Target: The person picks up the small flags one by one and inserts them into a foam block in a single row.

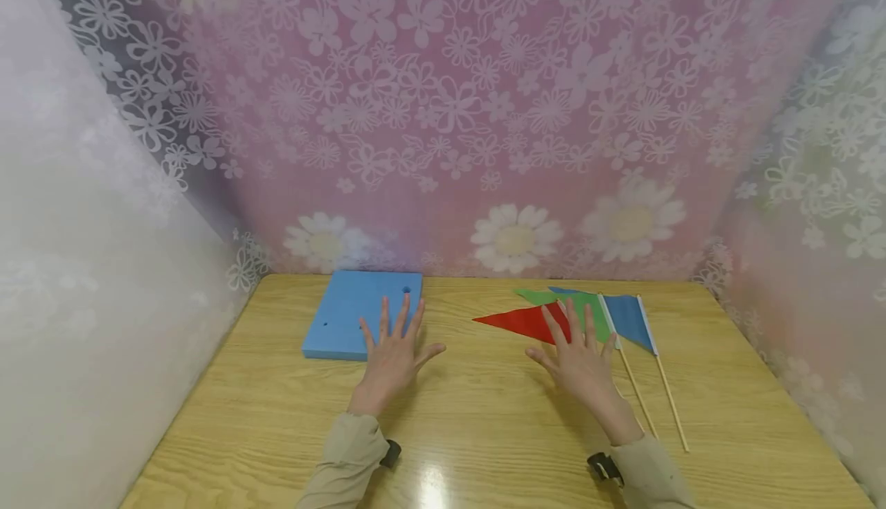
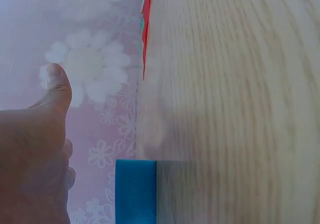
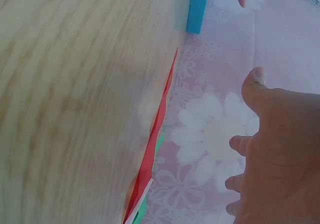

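Right now I see both hands spread flat, fingers straight and splayed, holding nothing. My left hand [image 1: 392, 355] lies with its fingertips over the near right corner of a blue foam block [image 1: 360, 311], which sits on the wooden table [image 1: 484, 417] towards the back left, close to the flowered backdrop [image 1: 484, 109]. From the head view I cannot tell whether the fingers press the foam or hover just above it. Small dark holes dot the block's top face; one sits near its far right corner.

My right hand [image 1: 580, 359] covers the near part of a bunch of pennant flags. The red flag [image 1: 522, 321] points its tip left, towards the block, long axis running roughly left to right. The green flag [image 1: 554, 299] lies behind it, partly hidden by the red one and by my fingers. The blue flag [image 1: 628, 321] lies to the right, another blue tip showing behind the green. Two thin wooden sticks [image 1: 654, 386] run from the flags towards the near right edge; a third stick's lower part is hidden under my hand.

Both wrist views are blurred: the left shows the thumb, the block's edge [image 2: 135, 191] and a red sliver; the right shows the red flag edge-on [image 3: 155, 149]. I can read no writing anywhere.
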The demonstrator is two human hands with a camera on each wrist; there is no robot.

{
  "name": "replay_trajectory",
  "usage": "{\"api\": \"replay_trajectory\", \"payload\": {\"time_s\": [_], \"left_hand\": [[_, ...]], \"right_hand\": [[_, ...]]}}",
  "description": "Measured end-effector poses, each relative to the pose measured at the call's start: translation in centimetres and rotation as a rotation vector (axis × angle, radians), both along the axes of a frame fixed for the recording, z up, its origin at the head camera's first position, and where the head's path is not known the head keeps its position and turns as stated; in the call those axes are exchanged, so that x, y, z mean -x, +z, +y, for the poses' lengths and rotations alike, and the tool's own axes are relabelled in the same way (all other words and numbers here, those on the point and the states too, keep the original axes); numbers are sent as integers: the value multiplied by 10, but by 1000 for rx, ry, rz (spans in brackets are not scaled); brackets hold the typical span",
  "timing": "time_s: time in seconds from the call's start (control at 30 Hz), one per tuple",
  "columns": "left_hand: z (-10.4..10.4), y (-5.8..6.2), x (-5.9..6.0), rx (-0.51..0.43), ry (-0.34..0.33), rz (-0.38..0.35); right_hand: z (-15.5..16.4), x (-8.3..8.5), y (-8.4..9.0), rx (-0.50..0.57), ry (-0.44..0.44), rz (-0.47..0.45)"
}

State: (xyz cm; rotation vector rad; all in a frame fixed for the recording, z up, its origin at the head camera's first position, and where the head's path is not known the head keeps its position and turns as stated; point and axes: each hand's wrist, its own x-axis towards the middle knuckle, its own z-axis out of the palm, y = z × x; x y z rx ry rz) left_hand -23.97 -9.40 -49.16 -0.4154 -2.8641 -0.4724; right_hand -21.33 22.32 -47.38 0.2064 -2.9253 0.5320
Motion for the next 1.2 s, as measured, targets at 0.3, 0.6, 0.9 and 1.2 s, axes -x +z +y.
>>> {"api": "replay_trajectory", "payload": {"time_s": [0.3,0.6,0.9,1.2], "left_hand": [[-24,-4,16,-104,-75,-59],[-90,8,35,-197,-62,-35],[-152,-2,41,-155,-17,-91],[-177,-7,41,-88,-32,-159]], "right_hand": [[-12,9,6,-8,6,7],[-66,23,18,42,178,90],[-132,42,5,14,295,4],[-175,60,-13,-63,380,-14]]}}
